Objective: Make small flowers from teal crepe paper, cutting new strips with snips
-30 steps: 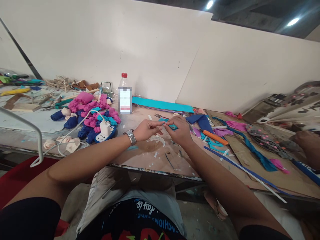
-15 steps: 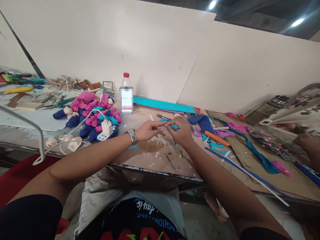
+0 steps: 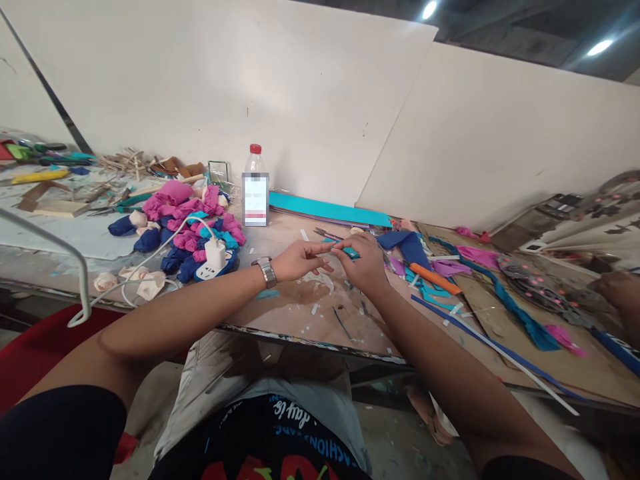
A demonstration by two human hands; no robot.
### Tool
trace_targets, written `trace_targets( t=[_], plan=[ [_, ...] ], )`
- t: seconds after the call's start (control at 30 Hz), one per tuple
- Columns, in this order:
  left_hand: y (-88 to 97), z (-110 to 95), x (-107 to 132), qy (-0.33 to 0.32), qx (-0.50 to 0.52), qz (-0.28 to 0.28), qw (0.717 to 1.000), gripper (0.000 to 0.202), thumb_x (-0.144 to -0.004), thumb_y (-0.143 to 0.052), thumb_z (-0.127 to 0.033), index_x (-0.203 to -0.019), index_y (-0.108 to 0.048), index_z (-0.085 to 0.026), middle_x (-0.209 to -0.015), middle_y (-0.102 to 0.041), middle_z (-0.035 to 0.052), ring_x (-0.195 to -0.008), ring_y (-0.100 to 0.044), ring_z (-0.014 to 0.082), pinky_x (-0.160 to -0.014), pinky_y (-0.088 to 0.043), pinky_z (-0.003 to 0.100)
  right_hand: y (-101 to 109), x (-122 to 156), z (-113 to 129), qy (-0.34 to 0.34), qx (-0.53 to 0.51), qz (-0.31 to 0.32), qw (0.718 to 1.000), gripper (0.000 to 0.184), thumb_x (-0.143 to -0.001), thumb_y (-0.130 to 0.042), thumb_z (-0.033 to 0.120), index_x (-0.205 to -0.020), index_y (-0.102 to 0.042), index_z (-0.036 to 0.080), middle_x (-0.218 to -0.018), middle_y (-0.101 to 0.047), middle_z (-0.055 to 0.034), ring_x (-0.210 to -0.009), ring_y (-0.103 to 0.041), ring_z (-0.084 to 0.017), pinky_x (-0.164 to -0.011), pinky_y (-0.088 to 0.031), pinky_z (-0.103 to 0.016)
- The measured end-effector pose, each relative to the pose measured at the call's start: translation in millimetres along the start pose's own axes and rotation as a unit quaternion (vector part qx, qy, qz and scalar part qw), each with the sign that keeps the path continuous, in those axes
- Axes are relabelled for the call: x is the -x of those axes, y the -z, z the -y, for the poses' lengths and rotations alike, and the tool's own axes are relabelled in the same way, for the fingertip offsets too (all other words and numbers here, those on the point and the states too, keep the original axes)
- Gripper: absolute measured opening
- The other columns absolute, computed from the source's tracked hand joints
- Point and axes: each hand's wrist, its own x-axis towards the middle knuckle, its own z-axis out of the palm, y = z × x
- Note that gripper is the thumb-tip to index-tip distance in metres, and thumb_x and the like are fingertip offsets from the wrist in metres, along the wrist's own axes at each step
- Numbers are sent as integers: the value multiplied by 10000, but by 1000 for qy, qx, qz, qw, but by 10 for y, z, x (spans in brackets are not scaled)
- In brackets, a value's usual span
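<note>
White panels [image 3: 310, 100] back a scrap-littered table [image 3: 280, 317]; left hand [image 3: 297, 262] and right hand [image 3: 367, 263] meet, each grip unclear.

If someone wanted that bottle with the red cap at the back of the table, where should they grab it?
Probably by the narrow upper part of the bottle, just below the red cap, coming from above. It stands upright with that top exposed, while a phone-like screen covers its lower front in this view.
</note>
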Motion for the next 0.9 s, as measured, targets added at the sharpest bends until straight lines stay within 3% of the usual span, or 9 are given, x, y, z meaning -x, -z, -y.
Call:
trace_targets(
  t=[0.2,0.33,0.5,0.73,0.9],
  plan=[
    [-11,-10,7,-4,-13,-2,1000,504,-904,-710,-364,-1389,-659,-240,-1122,-792,89,-1020,-780,265,-669,-579,245,-22,24,-88,-30,12,-37,999,128,-896,-739,368,-894,-744,241,-877,-709,-64,-954,-630,-293,-883,-501,-472],
    [-9,-8,12,-9,-1,-3,1000,475,-886,-726,-320,-1355,-688,-253,-1256,-751,105,-1004,-785,274,-676,-592,265,-25,37,-113,-29,19,-35,999,131,-889,-745,378,-875,-759,248,-867,-697,-61,-962,-623,-297,-882,-502,-494],
    [4,-5,15,-3,17,-5,1000,519,-858,-752,-254,-1372,-679,-247,-1176,-781,107,-1031,-777,281,-674,-588,248,-8,30,-96,-13,19,-25,999,105,-905,-729,342,-856,-752,252,-808,-717,-40,-943,-613,-290,-882,-482,-498],
    [-24,23,10,-14,13,22,1000,629,-847,-753,-240,-1455,-601,-302,-1497,-597,97,-1087,-754,273,-690,-594,245,-40,25,-17,-17,24,-20,999,137,-887,-754,350,-808,-756,238,-779,-702,-44,-909,-605,-270,-870,-473,-446],
    [-33,16,14,-3,16,21,1000,649,-859,-745,-256,-1478,-571,-335,-1588,-494,86,-1120,-741,300,-704,-613,284,-81,38,-25,-53,36,-35,997,174,-885,-752,395,-851,-776,226,-864,-699,-69,-959,-614,-278,-915,-469,-451]
  ],
)
